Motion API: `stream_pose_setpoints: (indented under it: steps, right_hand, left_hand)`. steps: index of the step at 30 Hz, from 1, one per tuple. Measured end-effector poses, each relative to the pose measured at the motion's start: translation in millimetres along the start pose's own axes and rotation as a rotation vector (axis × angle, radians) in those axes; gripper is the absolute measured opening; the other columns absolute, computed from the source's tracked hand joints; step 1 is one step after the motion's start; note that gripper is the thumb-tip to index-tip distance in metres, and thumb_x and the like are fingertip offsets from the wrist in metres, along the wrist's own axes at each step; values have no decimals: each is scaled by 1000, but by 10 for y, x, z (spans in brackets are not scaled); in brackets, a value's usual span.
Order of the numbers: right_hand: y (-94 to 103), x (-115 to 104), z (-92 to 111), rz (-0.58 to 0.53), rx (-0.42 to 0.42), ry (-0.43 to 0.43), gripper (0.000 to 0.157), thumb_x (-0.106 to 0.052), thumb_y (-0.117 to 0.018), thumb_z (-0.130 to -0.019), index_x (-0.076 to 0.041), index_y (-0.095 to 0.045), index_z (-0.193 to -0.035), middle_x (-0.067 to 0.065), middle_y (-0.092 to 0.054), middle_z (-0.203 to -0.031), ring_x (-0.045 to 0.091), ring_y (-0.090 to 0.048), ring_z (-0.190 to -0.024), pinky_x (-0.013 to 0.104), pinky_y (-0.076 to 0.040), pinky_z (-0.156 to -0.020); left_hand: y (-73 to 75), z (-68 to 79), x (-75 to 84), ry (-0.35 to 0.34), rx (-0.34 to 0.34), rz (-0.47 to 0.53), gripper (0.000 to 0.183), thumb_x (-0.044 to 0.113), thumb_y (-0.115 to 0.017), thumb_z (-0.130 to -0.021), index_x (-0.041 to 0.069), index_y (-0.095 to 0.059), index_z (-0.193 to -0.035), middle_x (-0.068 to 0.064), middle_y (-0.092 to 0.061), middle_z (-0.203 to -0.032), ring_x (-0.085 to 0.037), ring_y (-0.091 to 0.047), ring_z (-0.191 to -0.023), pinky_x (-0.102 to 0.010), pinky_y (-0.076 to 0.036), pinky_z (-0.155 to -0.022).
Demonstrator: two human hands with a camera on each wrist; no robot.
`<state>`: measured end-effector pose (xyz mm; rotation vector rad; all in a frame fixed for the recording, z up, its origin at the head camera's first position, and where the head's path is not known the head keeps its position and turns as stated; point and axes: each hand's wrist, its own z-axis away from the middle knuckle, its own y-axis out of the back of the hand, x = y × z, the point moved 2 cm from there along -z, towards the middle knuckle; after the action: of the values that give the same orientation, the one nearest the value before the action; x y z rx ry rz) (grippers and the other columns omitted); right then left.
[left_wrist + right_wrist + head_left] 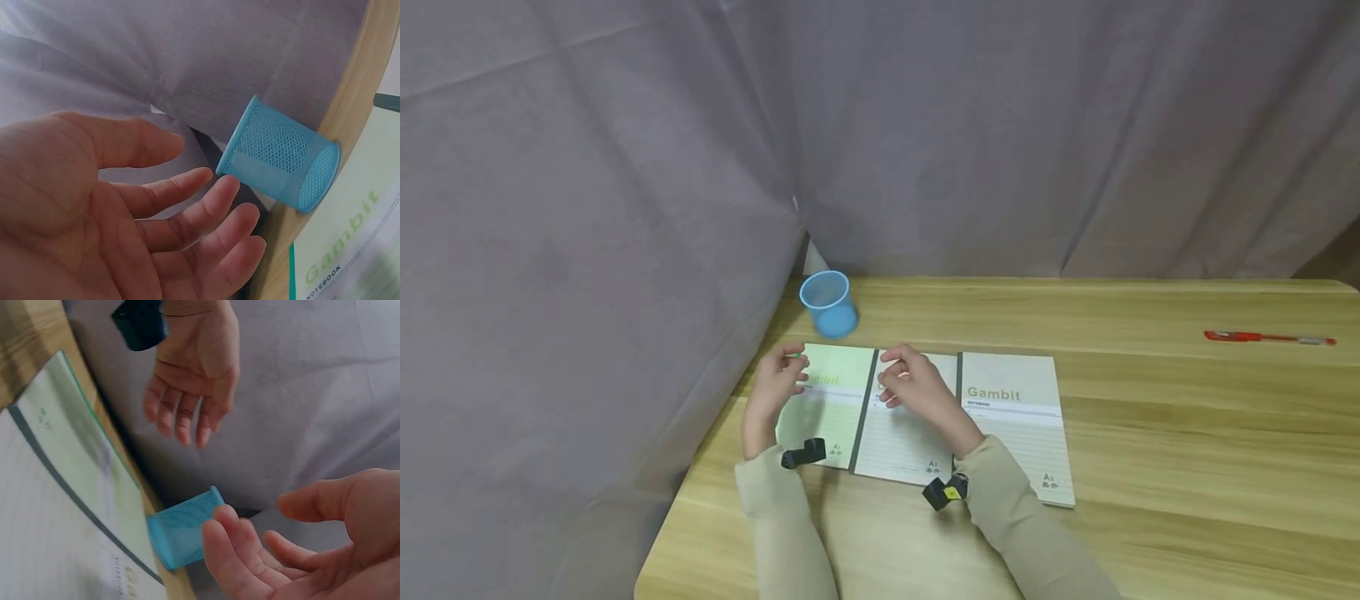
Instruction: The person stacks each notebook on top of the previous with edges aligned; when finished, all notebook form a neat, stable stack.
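My left hand (777, 383) hovers over the left edge of a green notebook (827, 417), its fingers loosely bent around nothing. Above the middle white notebook (895, 450) is my right hand (917, 387), also holding nothing, thumb and fingers apart. A third notebook (1015, 425), white with "Gambit" on its cover, lies to the right, partly under the right forearm in the head view. Beyond the fingers stands a blue mesh pen cup (275, 156), upright on the table behind the green notebook. Both palms show in the right wrist view, facing each other.
A red pen (1268, 338) lies far to the right on the wooden table (1187, 483). Grey curtain cloth (940, 150) hangs along the back and the left side, close to the cup. Black wrist cameras (803, 452) sit on both wrists.
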<state>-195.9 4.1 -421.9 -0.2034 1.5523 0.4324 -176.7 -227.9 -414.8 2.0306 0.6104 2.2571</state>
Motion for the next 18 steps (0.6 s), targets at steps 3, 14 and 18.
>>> stream_pose_setpoints:
  steps: [3, 14, 18]
  right_hand:
    - [-31, 49, -20, 19, 13, -13, 38, 0, -57, -95, 11, -51, -131, 21, -65, -105, 25, -71, -75, 34, -61, -68]
    - [-113, 175, -7, 78, 24, -31, 43, -2, -57, -95, 10, -48, -136, 20, -65, -108, 34, -71, -85, 32, -60, -69]
    - [-146, 197, 0, 116, 11, -28, 46, 2, -58, -92, 9, -48, -136, 23, -64, -114, 29, -71, -83, 32, -59, -70]
  left_hand:
    - [1, -15, -13, 7, -3, 1, 35, 7, -51, -100, -8, -55, -132, -26, -61, -117, -34, -58, -99, -32, -53, -74]
    - [6, -60, -110, 93, -13, -11, 42, 11, -49, -102, -11, -48, -138, -31, -52, -131, -45, -47, -120, -57, -42, -101]
    - [23, -69, -155, 126, -5, -20, 44, 14, -49, -103, -10, -47, -140, -28, -52, -133, -42, -47, -122, -56, -41, -103]
